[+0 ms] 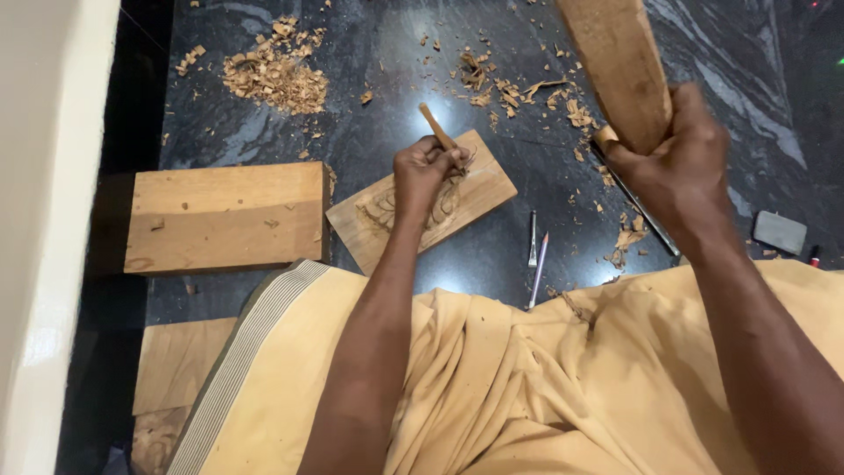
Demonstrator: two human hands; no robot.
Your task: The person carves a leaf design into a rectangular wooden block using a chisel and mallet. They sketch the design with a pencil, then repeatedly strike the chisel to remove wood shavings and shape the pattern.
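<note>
Head view, landmark: I take the carved panel (422, 204) as the reference for every place; it lies flat on the dark stone floor (387, 53), just in front of my lap, turned at an angle so that its long side runs up to the right.

Left hand: my left hand (425, 171) rests on the panel, over the carved pattern, and it is closed around the chisel (437, 127). I hold it low and tight, I think so the edge stays at one spot of the pattern.

Chisel: its wooden handle stands out above my fist, leaning up and to the left; the blade end is hidden under my fingers, so I cannot tell where it touches the wood.

Right hand: my right hand (677, 163) is to the right of the panel and higher, clenched on the lower end of the wooden mallet (620, 66). The mallet is lifted and apart from the chisel handle.

Plank: a thick plain plank (224, 215) lies to the left of the panel, touching or almost touching its near corner.

Small tools: a pencil (538, 268) and a thin metal tool (532, 237) lie just right of the panel, near my lap; a long metal tool (637, 207) lies further right, below my right hand.

Grey block: a small grey block (780, 231) is well apart, far right of the panel.

Shavings: wood shavings (274, 75) are in a heap beyond the panel to the left, and more are scattered beyond it to the right.

Cloth: my yellow cloth (527, 378) covers the lap on the near side of the panel.
</note>
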